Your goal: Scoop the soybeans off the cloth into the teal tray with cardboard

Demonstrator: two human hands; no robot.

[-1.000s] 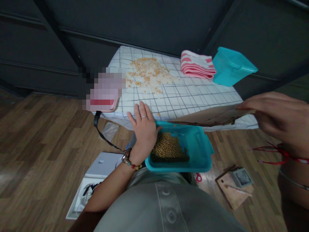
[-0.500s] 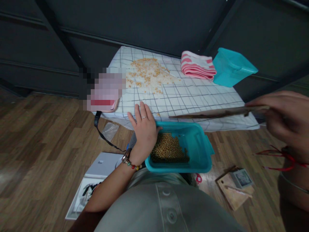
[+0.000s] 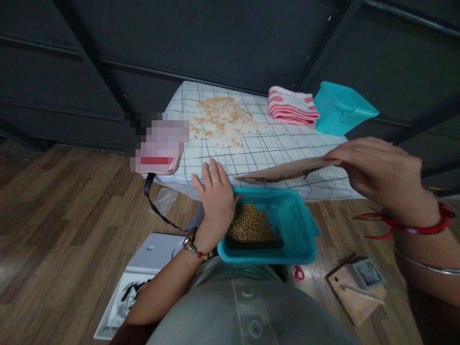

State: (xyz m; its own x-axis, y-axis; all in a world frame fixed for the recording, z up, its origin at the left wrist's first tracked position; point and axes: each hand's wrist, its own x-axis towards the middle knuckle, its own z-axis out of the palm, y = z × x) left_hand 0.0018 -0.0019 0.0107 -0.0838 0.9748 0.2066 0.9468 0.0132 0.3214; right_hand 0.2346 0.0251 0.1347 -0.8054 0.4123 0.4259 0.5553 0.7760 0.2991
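My left hand (image 3: 215, 203) grips the left rim of a teal plastic tub (image 3: 300, 230), its fingers reaching onto the table edge. The tub rests against my lap and holds a heap of soybeans (image 3: 251, 225). My right hand (image 3: 377, 175) pinches one end of a flat piece of brown cardboard (image 3: 283, 170), held nearly level just above the tub and the table's near edge. More soybeans mixed with white grains (image 3: 224, 120) lie scattered on the checked white tablecloth (image 3: 287, 143).
A folded pink-striped towel (image 3: 291, 105) and a teal lid (image 3: 341, 108) sit at the table's far right. A blurred pink object (image 3: 160, 146) with a black strap lies at the left edge. On the wooden floor lie a white board (image 3: 143, 268) and a brown card with a small device (image 3: 359, 287).
My right hand has swung the cardboard leftward and nearer the tub, tilting it slightly. The view has shifted a little. My left hand stays on the tub rim.
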